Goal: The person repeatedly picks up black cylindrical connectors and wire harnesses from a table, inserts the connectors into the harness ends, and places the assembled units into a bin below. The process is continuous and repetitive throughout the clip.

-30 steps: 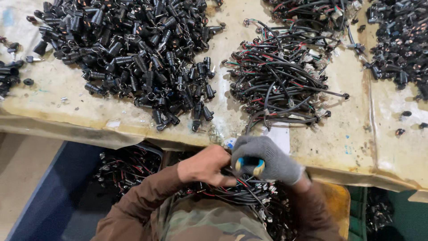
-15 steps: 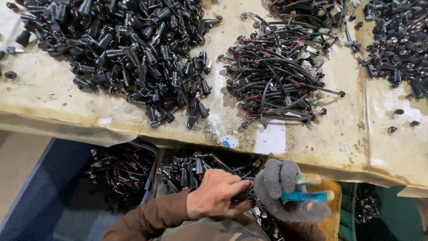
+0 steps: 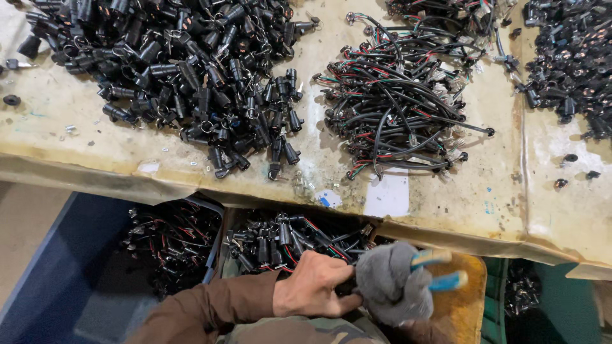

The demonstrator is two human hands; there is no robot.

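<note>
We see our bare left hand (image 3: 315, 283) clenched on a black connector part (image 3: 347, 288) below the bench (image 3: 446, 216) edge | our gloved right hand (image 3: 392, 283) grasping blue-handled pliers (image 3: 440, 269), touching the left | box of wired connectors (image 3: 287, 239) just beyond | connector pile (image 3: 191, 76) and cable bundle (image 3: 398, 105) on bench.
</note>
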